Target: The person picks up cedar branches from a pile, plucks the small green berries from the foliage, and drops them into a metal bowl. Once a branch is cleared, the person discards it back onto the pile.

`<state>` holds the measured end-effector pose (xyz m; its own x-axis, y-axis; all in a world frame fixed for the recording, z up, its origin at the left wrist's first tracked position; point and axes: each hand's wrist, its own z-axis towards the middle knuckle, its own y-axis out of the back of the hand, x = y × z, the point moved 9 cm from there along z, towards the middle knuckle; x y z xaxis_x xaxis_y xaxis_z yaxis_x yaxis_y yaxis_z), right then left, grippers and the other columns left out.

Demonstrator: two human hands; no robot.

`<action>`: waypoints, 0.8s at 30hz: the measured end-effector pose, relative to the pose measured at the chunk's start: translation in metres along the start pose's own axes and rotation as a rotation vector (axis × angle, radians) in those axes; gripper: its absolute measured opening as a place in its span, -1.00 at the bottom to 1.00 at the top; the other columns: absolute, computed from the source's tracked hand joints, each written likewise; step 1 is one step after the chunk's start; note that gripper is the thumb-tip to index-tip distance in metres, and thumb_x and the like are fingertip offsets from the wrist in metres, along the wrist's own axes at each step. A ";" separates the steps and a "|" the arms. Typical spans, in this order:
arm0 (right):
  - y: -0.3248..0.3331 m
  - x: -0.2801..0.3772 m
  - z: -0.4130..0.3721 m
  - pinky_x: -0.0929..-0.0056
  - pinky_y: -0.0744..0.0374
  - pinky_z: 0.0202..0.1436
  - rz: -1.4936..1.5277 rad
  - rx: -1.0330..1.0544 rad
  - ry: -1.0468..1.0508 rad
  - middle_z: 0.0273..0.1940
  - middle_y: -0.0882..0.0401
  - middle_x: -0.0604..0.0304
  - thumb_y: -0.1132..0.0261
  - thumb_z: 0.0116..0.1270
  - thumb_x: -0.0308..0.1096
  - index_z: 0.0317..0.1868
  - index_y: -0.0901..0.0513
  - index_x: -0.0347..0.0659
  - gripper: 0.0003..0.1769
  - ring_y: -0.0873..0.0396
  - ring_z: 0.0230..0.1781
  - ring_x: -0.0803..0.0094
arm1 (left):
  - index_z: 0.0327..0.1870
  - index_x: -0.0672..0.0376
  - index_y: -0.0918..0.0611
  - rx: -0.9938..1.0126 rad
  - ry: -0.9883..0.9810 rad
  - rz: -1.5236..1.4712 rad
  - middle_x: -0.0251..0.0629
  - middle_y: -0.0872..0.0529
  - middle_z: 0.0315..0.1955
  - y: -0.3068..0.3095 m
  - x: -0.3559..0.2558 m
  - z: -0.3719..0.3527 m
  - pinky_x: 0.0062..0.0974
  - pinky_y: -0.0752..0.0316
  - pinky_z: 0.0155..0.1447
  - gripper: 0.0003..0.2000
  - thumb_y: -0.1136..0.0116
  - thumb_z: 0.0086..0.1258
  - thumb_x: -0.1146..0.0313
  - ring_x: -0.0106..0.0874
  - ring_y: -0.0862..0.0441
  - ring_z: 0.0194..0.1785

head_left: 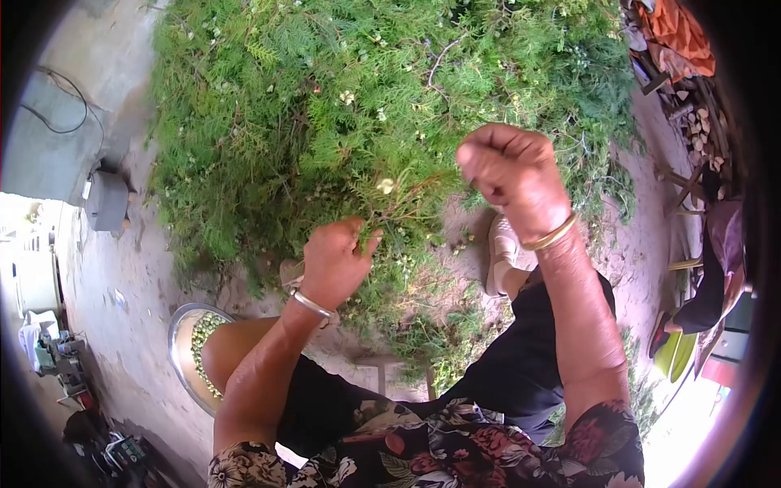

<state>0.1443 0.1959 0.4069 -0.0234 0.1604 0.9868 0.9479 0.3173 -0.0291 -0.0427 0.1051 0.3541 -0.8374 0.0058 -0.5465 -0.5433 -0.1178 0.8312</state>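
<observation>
My left hand (335,259), with a silver bangle at its wrist, is closed with thumb and fingers pinched on a conifer sprig (399,210). The sprig has green scaly foliage, some brownish twigs and a pale cone (386,186). Higher and to the right is my right hand (514,167), above a gold bangle. Its fingers are curled in; whatever they hold, if anything, is hidden. Beyond both hands spreads a large heap of cut conifer branches (277,106) dotted with pale cones. Beside my left knee stands a metal bowl (176,346) holding many small green cones.
Loose foliage (423,325) lies on the ground between my legs. A grey container (107,201) stands by the wall at left. Stacked firewood (701,130) and an orange cloth (679,37) are at upper right. Another person's leg (708,305) shows at the right edge.
</observation>
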 end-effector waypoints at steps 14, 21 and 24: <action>-0.051 -0.001 -0.016 0.33 -0.46 -0.60 -1.065 -0.065 0.496 -0.63 -0.54 0.05 -0.34 0.13 -0.34 -0.27 -0.54 -0.33 -0.75 -0.54 -0.66 0.25 | -0.35 0.23 -0.57 0.073 -0.065 0.115 -0.04 -0.55 -0.65 -0.020 -0.003 -0.003 -0.24 -0.42 -0.44 -0.79 -0.29 0.15 0.29 -0.05 -0.55 -0.51; -0.019 -0.013 -0.001 0.59 -0.32 -0.68 -0.096 -0.154 -0.002 -0.68 -0.49 0.24 -0.23 0.19 -0.45 -0.53 -0.58 -0.33 -0.83 -0.39 -0.73 0.58 | -0.37 0.30 -0.56 0.051 -0.001 -0.197 -0.03 -0.45 -0.71 0.003 -0.015 0.006 -0.32 -0.31 -0.51 -0.76 -0.29 0.18 0.29 -0.08 -0.43 -0.61; 0.023 -0.018 0.011 0.67 -0.23 -0.68 0.259 -0.151 -0.068 -0.59 -0.51 0.25 -0.17 0.23 -0.38 -0.37 -0.56 -0.33 -0.84 -0.34 -0.71 0.59 | -0.38 0.33 -0.56 0.044 -0.034 -0.100 -0.02 -0.42 -0.71 0.006 -0.013 0.002 -0.34 -0.29 -0.51 -0.76 -0.28 0.18 0.31 -0.15 -0.37 -0.64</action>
<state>0.1635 0.2108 0.3871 0.2087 0.2821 0.9364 0.9615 0.1158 -0.2492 -0.0351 0.1060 0.3664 -0.7803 0.0492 -0.6234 -0.6253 -0.0717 0.7770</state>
